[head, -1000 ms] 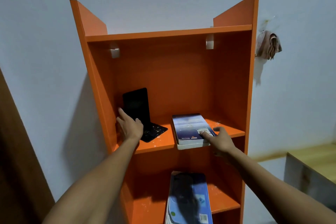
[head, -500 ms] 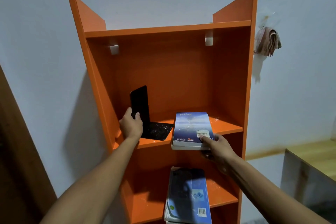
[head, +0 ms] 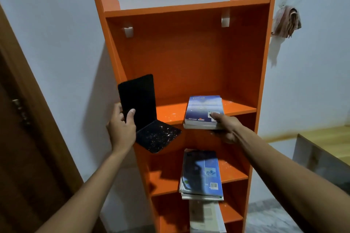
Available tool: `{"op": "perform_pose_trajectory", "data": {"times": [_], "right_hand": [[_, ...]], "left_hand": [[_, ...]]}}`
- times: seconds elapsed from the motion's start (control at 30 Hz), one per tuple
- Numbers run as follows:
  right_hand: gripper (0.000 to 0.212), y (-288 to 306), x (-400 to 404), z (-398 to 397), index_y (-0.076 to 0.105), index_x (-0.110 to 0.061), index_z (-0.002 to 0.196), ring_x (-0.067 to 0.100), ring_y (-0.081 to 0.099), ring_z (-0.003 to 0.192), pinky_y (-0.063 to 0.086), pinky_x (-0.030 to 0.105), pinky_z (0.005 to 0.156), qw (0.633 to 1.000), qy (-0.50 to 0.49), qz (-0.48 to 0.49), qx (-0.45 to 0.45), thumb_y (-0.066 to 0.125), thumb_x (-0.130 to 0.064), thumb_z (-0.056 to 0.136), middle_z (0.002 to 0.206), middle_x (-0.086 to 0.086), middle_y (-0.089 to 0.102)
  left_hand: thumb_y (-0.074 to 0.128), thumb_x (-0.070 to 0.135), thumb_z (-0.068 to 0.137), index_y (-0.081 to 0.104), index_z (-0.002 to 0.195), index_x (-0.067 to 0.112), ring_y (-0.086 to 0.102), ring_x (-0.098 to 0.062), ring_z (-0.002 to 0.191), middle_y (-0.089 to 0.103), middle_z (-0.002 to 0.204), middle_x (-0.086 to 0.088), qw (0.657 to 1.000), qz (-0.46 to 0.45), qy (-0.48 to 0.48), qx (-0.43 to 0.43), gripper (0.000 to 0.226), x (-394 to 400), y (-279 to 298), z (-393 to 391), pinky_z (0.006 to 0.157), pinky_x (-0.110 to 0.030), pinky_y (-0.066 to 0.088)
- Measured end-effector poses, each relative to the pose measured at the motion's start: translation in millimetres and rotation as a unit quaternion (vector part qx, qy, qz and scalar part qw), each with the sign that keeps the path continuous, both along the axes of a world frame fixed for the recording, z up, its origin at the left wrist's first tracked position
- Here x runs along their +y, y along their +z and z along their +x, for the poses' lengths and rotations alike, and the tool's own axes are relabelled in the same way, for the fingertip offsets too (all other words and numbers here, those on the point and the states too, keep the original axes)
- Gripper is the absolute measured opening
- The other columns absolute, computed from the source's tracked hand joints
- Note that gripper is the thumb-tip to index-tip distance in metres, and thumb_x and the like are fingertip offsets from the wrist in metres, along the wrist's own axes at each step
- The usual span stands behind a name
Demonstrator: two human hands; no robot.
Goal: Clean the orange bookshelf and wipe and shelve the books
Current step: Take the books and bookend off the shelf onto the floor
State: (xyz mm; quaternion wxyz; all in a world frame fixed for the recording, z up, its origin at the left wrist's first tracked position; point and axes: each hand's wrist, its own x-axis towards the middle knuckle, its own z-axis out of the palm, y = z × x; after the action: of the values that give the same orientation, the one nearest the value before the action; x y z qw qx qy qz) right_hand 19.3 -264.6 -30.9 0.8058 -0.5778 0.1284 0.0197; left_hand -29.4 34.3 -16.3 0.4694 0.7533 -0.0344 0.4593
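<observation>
The orange bookshelf stands against the wall. My left hand grips the upright plate of a black L-shaped bookend, whose dusty base sticks out past the shelf's front edge. My right hand holds a thick blue book at its near edge, thumb on top and fingers underneath; the book lies flat and overhangs the front of the same shelf. White specks dot that shelf board.
A stack of blue books lies on the shelf below, with more papers one shelf lower. A pinkish cloth hangs on the wall right of the bookshelf. A brown door is at left, a wooden surface at right.
My left hand has pulled the bookend forward and left, so its base now overhangs the shelf. My right hand has taken hold of the blue book and drawn it toward the front edge.
</observation>
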Motion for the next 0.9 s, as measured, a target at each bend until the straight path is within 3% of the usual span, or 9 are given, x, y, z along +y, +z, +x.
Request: {"op": "perform_pose_trajectory", "data": {"times": [0.1, 0.23, 0.33, 0.43, 0.53, 0.6, 0.7, 0.83, 0.9], "right_hand": [[0.002, -5.4, 10.6, -9.4, 0.061, -0.007, 0.095, 0.025, 0.065, 0.073, 0.060, 0.040, 0.051, 0.998, 0.001, 0.055, -0.023, 0.062, -0.009, 0.096, 0.086, 0.009, 0.066], [0.026, -32.3, 35.4, -38.9, 0.056, -0.005, 0.122, 0.026, 0.070, 0.074, 0.057, 0.036, 0.051, 0.996, -0.040, 0.031, -0.079, 0.061, -0.011, 0.097, 0.103, 0.018, 0.070], [0.029, -58.1, 51.8, -73.2, 0.052, -0.010, 0.123, 0.026, 0.072, 0.075, 0.058, 0.039, 0.052, 0.990, -0.065, 0.024, -0.122, 0.062, -0.009, 0.096, 0.109, 0.018, 0.069], [0.033, -84.1, 61.0, -106.4, 0.053, -0.017, 0.127, 0.030, 0.074, 0.090, 0.061, 0.047, 0.067, 0.989, -0.025, 0.001, -0.145, 0.062, -0.009, 0.096, 0.113, 0.012, 0.070], [0.038, -110.1, 68.5, -131.0, 0.053, -0.019, 0.132, 0.037, 0.071, 0.101, 0.059, 0.057, 0.081, 0.991, 0.033, -0.023, -0.126, 0.062, -0.012, 0.096, 0.118, 0.012, 0.070], [0.042, -128.1, 75.9, -140.6, 0.051, -0.021, 0.135, 0.037, 0.070, 0.103, 0.058, 0.057, 0.083, 0.991, 0.072, -0.026, -0.108, 0.062, -0.012, 0.096, 0.120, 0.012, 0.070], [0.042, -155.2, 85.8, -151.0, 0.052, -0.018, 0.135, 0.034, 0.072, 0.097, 0.060, 0.048, 0.076, 0.990, 0.122, -0.035, -0.065, 0.061, -0.008, 0.095, 0.116, 0.015, 0.072], [0.046, -201.0, 95.3, -157.0, 0.054, -0.021, 0.134, 0.038, 0.070, 0.093, 0.057, 0.051, 0.078, 0.974, 0.213, -0.080, -0.005, 0.068, -0.013, 0.091, 0.117, 0.017, 0.071], [0.042, -231.2, 98.5, -158.4, 0.057, -0.019, 0.132, 0.033, 0.070, 0.089, 0.058, 0.046, 0.073, 0.966, 0.240, -0.089, 0.030, 0.065, -0.009, 0.092, 0.116, 0.015, 0.072]], "left_hand": [[0.059, 0.020, 0.099, 0.056, 0.109, 0.022, 0.061, -0.002, 0.070, 0.066, 0.081, 0.008, 1.000, -0.005, -0.006, 0.021, 0.011, 17.9, -16.2, -25.1, 0.067, -0.034, 0.053], [0.057, 0.020, 0.100, 0.054, 0.118, 0.016, 0.060, -0.007, 0.073, 0.064, 0.083, 0.007, 0.998, -0.019, 0.012, 0.061, 0.019, 44.6, -38.7, -55.1, 0.069, -0.034, 0.052], [0.053, 0.019, 0.101, 0.051, 0.121, 0.019, 0.064, -0.015, 0.081, 0.065, 0.090, 0.004, 0.995, -0.033, 0.009, 0.097, 0.020, 64.3, -60.3, -78.6, 0.074, -0.044, 0.057], [0.048, 0.013, 0.103, 0.049, 0.122, 0.014, 0.063, -0.021, 0.101, 0.064, 0.107, -0.003, 0.990, -0.052, -0.005, 0.132, 0.019, 79.3, -86.7, -105.3, 0.083, -0.041, 0.055], [0.043, 0.013, 0.105, 0.049, 0.122, 0.018, 0.060, -0.021, 0.106, 0.061, 0.111, 0.000, 0.982, -0.091, 0.022, 0.165, 0.019, 91.9, -124.2, -128.1, 0.075, -0.025, 0.049], [0.042, 0.015, 0.105, 0.048, 0.121, 0.022, 0.062, -0.023, 0.107, 0.063, 0.112, -0.002, 0.975, -0.112, 0.048, 0.185, 0.018, 101.1, -154.9, -140.8, 0.079, -0.029, 0.050], [0.043, 0.018, 0.105, 0.047, 0.130, 0.022, 0.058, -0.024, 0.120, 0.061, 0.127, -0.007, 0.961, -0.143, 0.082, 0.222, 0.026, 107.9, -202.4, -160.3, 0.100, -0.045, 0.050], [0.045, 0.014, 0.104, 0.049, 0.135, 0.017, 0.053, -0.018, 0.123, 0.057, 0.135, -0.008, 0.933, -0.181, 0.144, 0.277, 0.031, 99.3, -255.9, -189.4, 0.103, -0.038, 0.046], [0.048, 0.016, 0.103, 0.051, 0.136, 0.012, 0.053, -0.026, 0.127, 0.056, 0.137, -0.012, 0.923, -0.166, 0.187, 0.293, 0.033, 94.8, -288.9, -200.9, 0.108, -0.041, 0.043]]}}
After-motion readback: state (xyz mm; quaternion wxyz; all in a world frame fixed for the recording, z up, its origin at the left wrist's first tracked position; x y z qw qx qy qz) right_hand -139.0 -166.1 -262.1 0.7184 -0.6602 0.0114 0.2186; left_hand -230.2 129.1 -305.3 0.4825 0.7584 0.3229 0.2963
